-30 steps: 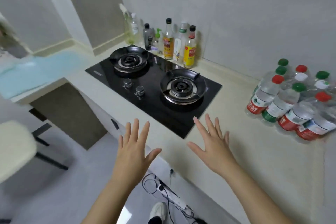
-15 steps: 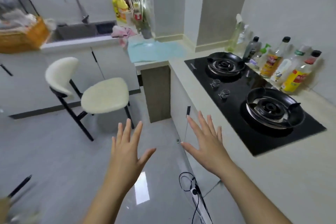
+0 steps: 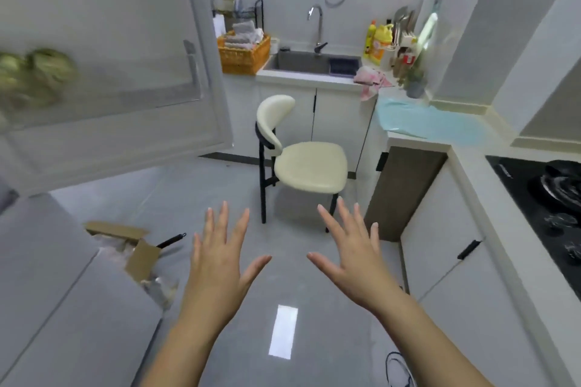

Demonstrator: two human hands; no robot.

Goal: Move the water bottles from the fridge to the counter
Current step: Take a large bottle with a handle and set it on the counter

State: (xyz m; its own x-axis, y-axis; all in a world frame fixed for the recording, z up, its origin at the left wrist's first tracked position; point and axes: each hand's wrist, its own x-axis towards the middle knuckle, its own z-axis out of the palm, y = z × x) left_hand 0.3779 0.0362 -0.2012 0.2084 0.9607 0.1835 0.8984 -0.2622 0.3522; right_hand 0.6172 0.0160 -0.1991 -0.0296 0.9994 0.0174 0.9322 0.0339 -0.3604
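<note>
My left hand (image 3: 220, 258) and my right hand (image 3: 352, 256) are held out over the grey floor, fingers spread and straight, holding nothing. The open fridge door (image 3: 125, 50) fills the upper left, blurred, with greenish round items (image 3: 34, 69) on its shelf. The lower fridge front (image 3: 47, 276) stands at the left. The counter (image 3: 471, 173) runs along the right edge with the black hob (image 3: 547, 198). No water bottle is in view.
A cream chair (image 3: 309, 166) stands on the floor ahead of my hands. Beyond it are the sink (image 3: 314, 63), an orange basket (image 3: 245, 53) and a blue mat (image 3: 430, 122). An open cardboard box (image 3: 132, 248) lies by the fridge. A shoe (image 3: 399, 371) shows at the bottom.
The view has swung left from the counter with the bottles and hob to the floor, chair and open fridge door. Both hands stay spread and hold nothing.
</note>
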